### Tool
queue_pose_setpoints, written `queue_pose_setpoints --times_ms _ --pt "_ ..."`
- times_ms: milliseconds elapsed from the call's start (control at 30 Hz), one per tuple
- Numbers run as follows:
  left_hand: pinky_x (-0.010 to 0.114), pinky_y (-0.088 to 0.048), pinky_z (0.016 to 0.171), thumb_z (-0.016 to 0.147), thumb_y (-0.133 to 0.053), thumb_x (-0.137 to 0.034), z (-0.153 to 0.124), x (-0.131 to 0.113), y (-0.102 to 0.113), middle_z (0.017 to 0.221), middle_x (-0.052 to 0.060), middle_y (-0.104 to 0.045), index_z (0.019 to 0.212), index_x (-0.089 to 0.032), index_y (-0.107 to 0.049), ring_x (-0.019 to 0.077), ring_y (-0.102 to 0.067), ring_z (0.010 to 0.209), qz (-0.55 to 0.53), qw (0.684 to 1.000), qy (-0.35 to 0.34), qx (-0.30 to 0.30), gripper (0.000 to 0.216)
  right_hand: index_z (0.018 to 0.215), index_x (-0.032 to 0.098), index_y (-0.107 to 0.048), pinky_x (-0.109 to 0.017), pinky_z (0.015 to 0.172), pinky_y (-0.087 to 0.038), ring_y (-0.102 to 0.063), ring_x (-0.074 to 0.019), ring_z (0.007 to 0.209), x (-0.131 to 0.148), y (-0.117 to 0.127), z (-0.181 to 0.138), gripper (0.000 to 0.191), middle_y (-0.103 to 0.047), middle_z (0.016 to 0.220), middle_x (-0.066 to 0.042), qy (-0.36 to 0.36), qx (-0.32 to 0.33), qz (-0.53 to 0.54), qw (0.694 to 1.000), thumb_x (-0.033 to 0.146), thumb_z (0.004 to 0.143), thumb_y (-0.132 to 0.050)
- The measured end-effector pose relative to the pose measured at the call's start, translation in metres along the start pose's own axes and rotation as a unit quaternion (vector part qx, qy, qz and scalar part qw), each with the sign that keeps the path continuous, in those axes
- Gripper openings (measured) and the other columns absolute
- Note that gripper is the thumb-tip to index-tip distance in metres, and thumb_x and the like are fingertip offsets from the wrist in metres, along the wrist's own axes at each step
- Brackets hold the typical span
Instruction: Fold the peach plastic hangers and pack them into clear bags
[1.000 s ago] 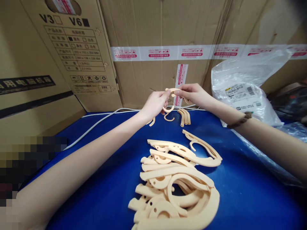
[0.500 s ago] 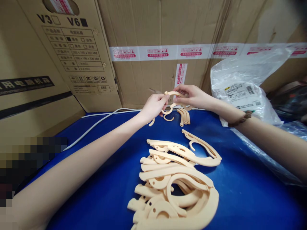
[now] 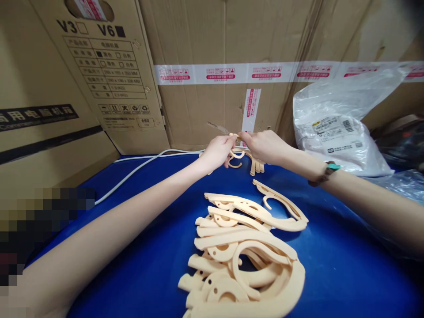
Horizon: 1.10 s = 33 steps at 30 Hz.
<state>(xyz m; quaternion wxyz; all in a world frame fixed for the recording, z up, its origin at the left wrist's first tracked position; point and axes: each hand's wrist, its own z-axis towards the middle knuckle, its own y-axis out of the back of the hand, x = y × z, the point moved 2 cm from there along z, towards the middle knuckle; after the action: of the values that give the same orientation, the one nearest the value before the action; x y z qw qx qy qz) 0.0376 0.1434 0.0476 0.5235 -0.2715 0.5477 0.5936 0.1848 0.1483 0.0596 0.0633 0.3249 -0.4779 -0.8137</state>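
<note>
My left hand (image 3: 217, 151) and my right hand (image 3: 264, 145) meet at the far edge of the blue surface (image 3: 149, 247), fingers pinched on a small cream plastic hook piece (image 3: 236, 138) held low between them. Just under the hands lie a few small cream hook parts (image 3: 236, 158) and short strips (image 3: 256, 166). A big heap of cream hanger-shaped plastic parts (image 3: 245, 251) lies nearer to me in the middle. A bead bracelet (image 3: 323, 174) sits on my right wrist.
Cardboard boxes (image 3: 109, 75) wall off the back and left. A white cable (image 3: 139, 165) runs along the far left edge of the blue surface. A crinkled clear plastic bag with a label (image 3: 338, 128) lies at the right.
Both hands have come down with the cream piece from above the surface to just over the small parts at the far edge.
</note>
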Motion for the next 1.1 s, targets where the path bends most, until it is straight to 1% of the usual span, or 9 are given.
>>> queue_pose_setpoints --times_ms 167,433,500,567,633,700,800,933,1100 --pt "0.017 -0.033 0.038 0.1 -0.034 -0.023 0.001 0.008 0.0 0.038 -0.009 -0.036 0.062 -0.018 -0.045 0.0067 -0.037 0.028 0.034 0.999 0.006 -0.002 0.04 0.11 0.009 -0.055 -0.03 0.053 -0.025 -0.067 -0.0283 0.076 0.007 -0.004 0.002 0.027 -0.07 0.085 -0.019 -0.015 0.056 0.049 0.997 0.02 0.092 -0.038" --pt "0.021 -0.033 0.043 0.098 -0.037 -0.025 -0.001 0.021 -0.005 0.037 -0.008 -0.036 0.062 -0.02 -0.046 0.0104 -0.039 0.03 0.133 0.991 -0.002 -0.001 0.038 0.105 0.012 -0.06 -0.03 0.056 -0.032 -0.067 -0.0266 0.077 0.0 -0.012 0.004 0.026 -0.071 0.089 -0.019 0.038 0.099 0.094 0.99 0.02 0.091 -0.04" --pt "0.023 -0.036 0.049 0.097 -0.04 -0.024 -0.003 0.02 -0.004 0.041 -0.005 -0.042 0.063 -0.019 -0.05 0.0125 -0.046 0.037 0.166 0.986 -0.025 -0.006 0.036 0.104 0.011 -0.061 -0.03 0.056 -0.033 -0.067 -0.0267 0.075 -0.003 -0.011 0.004 0.026 -0.071 0.088 -0.019 0.044 0.105 0.102 0.988 0.024 0.092 -0.041" --pt "0.023 -0.039 0.059 0.095 -0.045 -0.024 -0.004 0.017 -0.001 0.052 -0.002 -0.052 0.07 -0.018 -0.056 0.0156 -0.057 0.054 0.194 0.979 -0.057 -0.016 0.027 0.102 0.013 -0.062 -0.029 0.058 -0.037 -0.066 -0.0241 0.076 -0.006 -0.01 0.003 0.027 -0.071 0.092 -0.017 0.059 0.108 0.138 0.983 0.027 0.093 -0.041" --pt "0.024 -0.04 0.068 0.095 -0.047 -0.024 -0.004 0.012 0.004 0.066 0.001 -0.059 0.082 -0.018 -0.061 0.0183 -0.061 0.072 0.215 0.973 -0.084 -0.029 0.02 0.099 0.015 -0.063 -0.027 0.062 -0.04 -0.065 -0.0208 0.078 -0.009 -0.009 0.004 0.026 -0.072 0.096 -0.013 0.075 0.104 0.217 0.968 0.026 0.094 -0.04" --pt "0.024 -0.039 0.072 0.097 -0.043 -0.025 -0.001 0.011 0.01 0.073 0.003 -0.062 0.086 -0.017 -0.061 0.0189 -0.061 0.08 0.229 0.968 -0.096 -0.04 0.023 0.094 0.016 -0.064 -0.026 0.065 -0.042 -0.064 -0.0184 0.076 -0.015 -0.01 0.005 0.025 -0.072 0.09 -0.009 0.07 0.1 0.31 0.943 0.024 0.093 -0.04" --pt "0.024 -0.038 0.067 0.097 -0.037 -0.021 0.006 0.02 0.015 0.065 0.002 -0.059 0.074 -0.017 -0.059 0.0171 -0.059 0.071 0.239 0.967 -0.076 -0.036 0.033 0.096 0.016 -0.065 -0.025 0.064 -0.044 -0.063 -0.0168 0.07 -0.028 -0.015 0.008 0.027 -0.07 0.078 -0.005 0.01 0.084 0.39 0.917 0.024 0.091 -0.04" --pt "0.023 -0.034 0.054 0.091 -0.043 -0.017 0.01 0.041 0.017 0.049 -0.002 -0.052 0.064 -0.018 -0.058 0.0143 -0.049 0.048 0.239 0.971 -0.029 0.004 0.031 0.097 0.016 -0.067 -0.026 0.062 -0.042 -0.061 -0.0171 0.067 -0.042 -0.017 0.011 0.031 -0.067 0.07 -0.003 -0.065 0.002 0.417 0.906 0.03 0.093 -0.039" --pt "0.023 -0.032 0.053 0.087 -0.056 -0.028 0.008 0.05 0.015 0.057 -0.001 -0.06 0.07 -0.017 -0.061 0.0127 -0.049 0.048 0.223 0.975 -0.019 0.012 0.021 0.095 0.015 -0.066 -0.026 0.054 -0.04 -0.054 -0.0141 0.056 -0.043 -0.013 0.01 0.03 -0.063 0.065 -0.003 -0.113 -0.06 0.494 0.86 0.033 0.092 -0.042"
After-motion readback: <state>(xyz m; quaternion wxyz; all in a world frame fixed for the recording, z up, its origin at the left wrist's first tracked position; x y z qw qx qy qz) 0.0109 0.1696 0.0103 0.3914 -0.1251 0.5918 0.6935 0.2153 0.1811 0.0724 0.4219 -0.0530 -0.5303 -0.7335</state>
